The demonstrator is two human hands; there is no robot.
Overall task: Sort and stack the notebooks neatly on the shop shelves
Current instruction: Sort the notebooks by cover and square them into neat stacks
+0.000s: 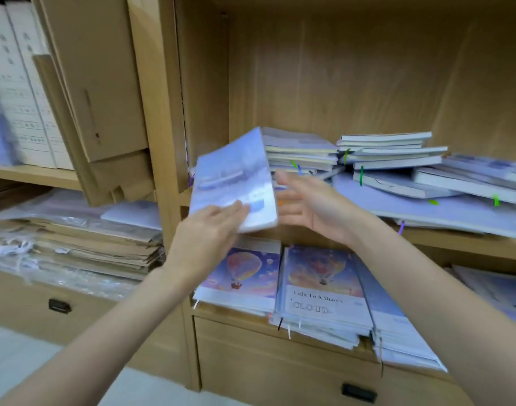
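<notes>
The pale blue notebook [233,177] I am handling stands tilted in the air in front of the wooden shelf unit [169,112], just left of the untidy heap of notebooks [397,168] on the middle shelf [467,244]; its cover is motion-blurred, so I cannot read it. That heap lies crooked, with white page edges facing out and green and purple ribbon markers poking from it. Below, on the lower shelf, lie flatter stacks of balloon-cover notebooks [321,288] (one reads "Light To A Diary's CLOUD"), and under them I see a drawer front [280,361] with a dark handle. To the left, the neighbouring bay holds flattened cardboard [98,83], white boxes [19,92] and a pile of brown paper and plastic-wrapped sheets [75,238], above a pale floor [25,356]. My left hand [210,230] reaches up from the lower left, fingers fairly straight over the lower front of the cover, thumb hidden behind, so it holds the notebook by its bottom corner. My right hand [306,200] comes in from the lower right, palm facing left, fingers spread and relaxed, just beside the notebook's right edge; I cannot tell whether it touches.
</notes>
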